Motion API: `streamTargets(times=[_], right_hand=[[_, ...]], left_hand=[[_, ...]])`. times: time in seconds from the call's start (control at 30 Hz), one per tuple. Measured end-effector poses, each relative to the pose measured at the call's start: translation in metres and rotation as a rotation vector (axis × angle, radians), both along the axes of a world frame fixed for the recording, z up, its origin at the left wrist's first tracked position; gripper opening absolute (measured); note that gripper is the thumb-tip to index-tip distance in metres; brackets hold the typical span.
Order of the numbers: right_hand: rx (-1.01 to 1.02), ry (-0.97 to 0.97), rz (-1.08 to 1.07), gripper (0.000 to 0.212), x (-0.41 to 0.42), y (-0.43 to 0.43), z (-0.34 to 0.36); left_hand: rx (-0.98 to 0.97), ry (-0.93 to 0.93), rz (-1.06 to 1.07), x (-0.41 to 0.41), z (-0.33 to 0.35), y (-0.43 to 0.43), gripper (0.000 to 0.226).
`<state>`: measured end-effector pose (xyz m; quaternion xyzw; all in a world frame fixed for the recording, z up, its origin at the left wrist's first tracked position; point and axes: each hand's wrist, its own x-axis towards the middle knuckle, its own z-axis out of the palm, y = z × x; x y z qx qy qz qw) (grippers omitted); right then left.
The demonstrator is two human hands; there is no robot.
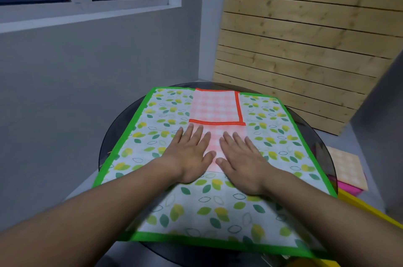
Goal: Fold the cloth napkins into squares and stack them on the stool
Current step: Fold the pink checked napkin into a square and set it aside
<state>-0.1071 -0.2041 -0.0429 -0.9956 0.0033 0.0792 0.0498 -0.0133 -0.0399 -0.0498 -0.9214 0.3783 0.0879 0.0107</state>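
Note:
A pink checked napkin (214,108) with an orange-red hem lies partly folded in the middle of a large leaf-print cloth (218,205) with a green border. My left hand (189,155) and my right hand (242,162) press flat on the napkin's near part, side by side, fingers spread and pointing away from me. Neither hand grips anything. The far part of the napkin shows a folded layer with its hem forming a corner. At the right, lower down, a folded orange checked napkin (349,168) rests on a pink and yellow stool (351,190).
The leaf-print cloth covers a round dark glass table (113,138). A grey wall with a window stands to the left and behind. A slatted wooden panel (305,48) leans at the back right. A yellow edge (368,207) shows under the table's right side.

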Motion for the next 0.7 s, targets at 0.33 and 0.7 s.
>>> streamTargets(times=[0.33, 0.7], right_hand=[[0.034, 0.049, -0.099, 0.069, -0.019, -0.042, 0.001], [0.575, -0.226, -0.057, 0.014, -0.034, -0.035, 0.013]], left_hand=[[-0.065, 0.074, -0.052, -0.001, 0.006, 0.008, 0.081], [-0.535, 0.285, -0.105, -0.004, 0.022, 0.037, 0.039]])
